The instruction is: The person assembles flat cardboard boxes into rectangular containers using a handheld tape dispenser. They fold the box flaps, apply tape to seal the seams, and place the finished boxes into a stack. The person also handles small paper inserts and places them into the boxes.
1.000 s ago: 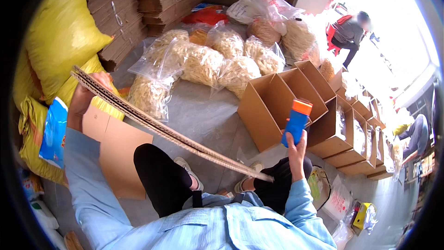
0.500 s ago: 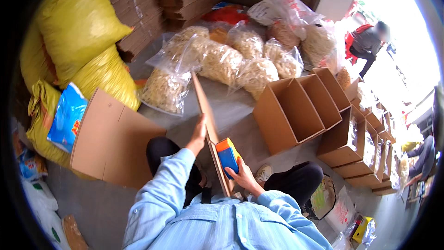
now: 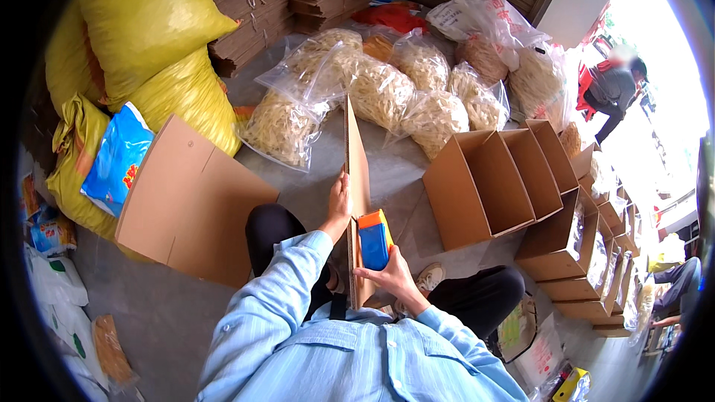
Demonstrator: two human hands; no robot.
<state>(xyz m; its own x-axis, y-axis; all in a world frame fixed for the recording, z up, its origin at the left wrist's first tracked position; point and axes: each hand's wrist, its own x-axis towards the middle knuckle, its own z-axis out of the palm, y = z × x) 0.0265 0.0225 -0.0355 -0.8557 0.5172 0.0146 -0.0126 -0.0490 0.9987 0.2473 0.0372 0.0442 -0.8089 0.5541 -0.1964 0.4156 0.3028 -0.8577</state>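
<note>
A flat cardboard carton (image 3: 358, 171) stands on edge between my knees, seen almost edge-on. My left hand (image 3: 340, 199) grips it from its left side, fingers closed against the board. In my right hand (image 3: 392, 274) is a blue-and-orange tape dispenser (image 3: 374, 244), pressed close to the carton's right face with its orange end pointing away from me. The dispenser hides part of that face, so I cannot tell whether tape is on it. Beside my left knee leans another folded carton (image 3: 195, 205).
Open cartons (image 3: 477, 190) stand in a row at right, with filled ones (image 3: 562, 253) beyond. Clear bags of pale strips (image 3: 380, 93) lie ahead. Yellow sacks (image 3: 145, 15) and a blue packet (image 3: 119, 160) are at left, stacked flat cardboard (image 3: 249, 11) behind. A person (image 3: 614, 89) is at far right.
The carton between my hands has swung from a slant to nearly upright. Both hands have moved with it, the tape dispenser staying at its right face. My view has shifted slightly.
</note>
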